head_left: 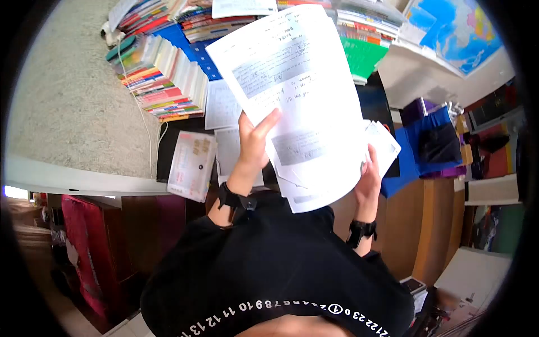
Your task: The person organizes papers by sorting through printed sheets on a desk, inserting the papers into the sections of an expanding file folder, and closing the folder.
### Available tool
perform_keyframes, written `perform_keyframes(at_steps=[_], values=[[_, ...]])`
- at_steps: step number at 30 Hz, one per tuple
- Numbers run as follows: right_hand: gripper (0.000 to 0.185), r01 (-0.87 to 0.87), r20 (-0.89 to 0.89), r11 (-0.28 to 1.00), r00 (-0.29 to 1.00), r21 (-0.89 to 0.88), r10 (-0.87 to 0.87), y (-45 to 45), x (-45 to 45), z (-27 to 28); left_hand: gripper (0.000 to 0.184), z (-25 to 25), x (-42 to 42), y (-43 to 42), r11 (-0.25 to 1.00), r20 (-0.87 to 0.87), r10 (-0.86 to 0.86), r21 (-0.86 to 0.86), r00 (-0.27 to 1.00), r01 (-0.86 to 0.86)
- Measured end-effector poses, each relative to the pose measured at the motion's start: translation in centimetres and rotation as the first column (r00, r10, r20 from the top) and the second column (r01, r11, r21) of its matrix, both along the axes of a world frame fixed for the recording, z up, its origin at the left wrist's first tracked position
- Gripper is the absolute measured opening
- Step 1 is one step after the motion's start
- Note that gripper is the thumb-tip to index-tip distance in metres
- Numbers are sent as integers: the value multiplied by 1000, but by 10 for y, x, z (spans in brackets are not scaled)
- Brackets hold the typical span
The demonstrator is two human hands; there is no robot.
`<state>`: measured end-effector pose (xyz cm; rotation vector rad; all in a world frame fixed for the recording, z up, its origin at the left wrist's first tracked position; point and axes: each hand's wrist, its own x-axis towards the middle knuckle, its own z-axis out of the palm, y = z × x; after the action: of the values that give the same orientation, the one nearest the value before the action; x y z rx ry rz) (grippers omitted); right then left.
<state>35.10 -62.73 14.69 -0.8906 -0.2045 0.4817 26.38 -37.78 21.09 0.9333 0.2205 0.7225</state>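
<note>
A stack of white paper sheets (325,112) with printed grey blocks and handwriting is held up over the desk, tilted. My left hand (256,139) grips its left edge, thumb lying on the front and the other fingers hidden behind. At the lower right edge, my right hand (368,177) holds the same sheets, its fingers partly out of sight behind them. Behind my right hand lie more white papers (383,147). Left of my left hand are loose sheets (223,105) on the desk and a clear plastic case (192,167).
A long row of books (165,78) lines the left of the desk, with more book piles (368,19) along the back. A green folder (362,56) sits at the back right. A white cable (140,109) hangs on the left. A blue chair (432,143) stands right.
</note>
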Motion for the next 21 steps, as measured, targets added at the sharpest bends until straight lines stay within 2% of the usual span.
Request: perform_keyframes(at_steps=[1, 2, 5, 6, 9, 10, 12, 15, 18, 19, 21], values=[[65, 14, -154, 991, 988, 134, 6, 0, -8, -3, 35, 14, -3, -5, 1000, 40, 22, 17, 999, -23], [72, 6, -229, 958, 971, 287, 62, 6, -12, -2, 36, 24, -6, -10, 999, 81, 40, 30, 996, -43], [71, 40, -372, 873, 914, 485, 165, 21, -20, -15, 44, 31, -17, -14, 982, 125, -153, 132, 980, 136], [69, 37, -369, 843, 909, 537, 195, 29, -22, -13, 48, 31, -18, -14, 984, 116, -160, 104, 980, 148], [62, 37, -371, 862, 911, 505, 179, 38, -16, -17, 62, 22, -22, -7, 982, 112, -189, -3, 975, 191], [59, 44, -344, 872, 928, 487, 146, 43, -15, -9, 60, 18, -24, -3, 982, 165, -162, -67, 973, 175], [54, 56, -299, 881, 949, 470, 99, 50, -14, 1, 57, 16, -27, -2, 971, 134, -139, -173, 981, 162], [49, 73, -272, 885, 960, 460, 63, 56, -17, 6, 54, 11, -24, -10, 985, 71, -122, -115, 990, 130], [49, 66, -292, 884, 953, 463, 82, 55, -20, 11, 54, 11, -22, -4, 984, 106, -84, -147, 991, 99], [51, 51, -289, 888, 953, 456, 94, 53, -22, 12, 55, 9, -24, 0, 972, 146, -73, -210, 987, 103], [53, 25, -287, 898, 951, 439, 113, 47, -24, 14, 56, 12, -33, 13, 953, 165, -118, -257, 979, 158]])
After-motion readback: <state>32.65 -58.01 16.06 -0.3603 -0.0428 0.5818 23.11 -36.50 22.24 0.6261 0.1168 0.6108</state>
